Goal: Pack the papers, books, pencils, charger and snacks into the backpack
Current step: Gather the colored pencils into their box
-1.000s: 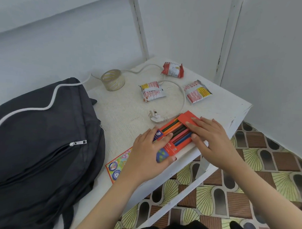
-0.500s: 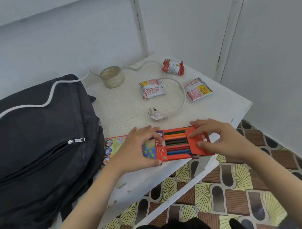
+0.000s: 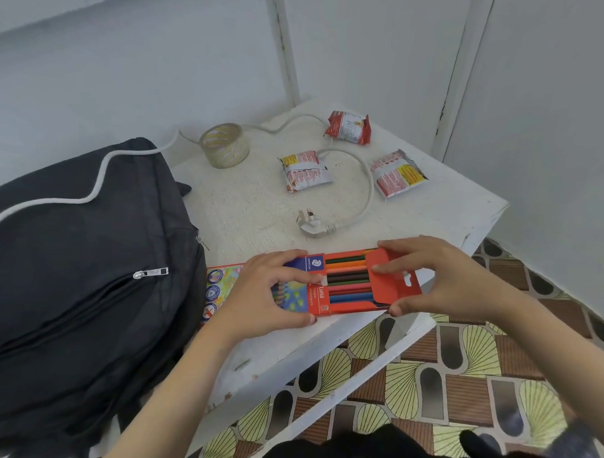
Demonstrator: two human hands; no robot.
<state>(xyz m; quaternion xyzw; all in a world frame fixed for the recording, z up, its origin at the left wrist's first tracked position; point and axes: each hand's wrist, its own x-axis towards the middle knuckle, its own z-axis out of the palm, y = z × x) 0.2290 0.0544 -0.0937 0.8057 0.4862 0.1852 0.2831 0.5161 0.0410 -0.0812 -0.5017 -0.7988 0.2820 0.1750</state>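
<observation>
White counter [image 3: 246, 206] by pale walls. At its near edge, red pencil box [image 3: 346, 285] marked "Luna": left hand [image 3: 267, 296] fingers [image 3: 286, 257] curled round one end, right hand [image 3: 439, 278] pinching the open flap. Black backpack [image 3: 80, 272] just beside; charger plug [image 3: 314, 226], snack packets [image 3: 304, 170] behind.

A tape roll [image 3: 224, 154] stands on the white table [image 3: 246, 206] above a patterned floor [image 3: 459, 388].

A white counter [image 3: 253, 213], its paint scuffed and chipped along the near edge, stands in a corner of plain, pale walls [image 3: 554, 135]. Two white vertical strips [image 3: 283, 46] run down the far wall, the right one cracked. At near right, the floor [image 3: 459, 388] has tiles patterned with brown blocks, yellow fans and dark arches. The light is soft and even.
</observation>
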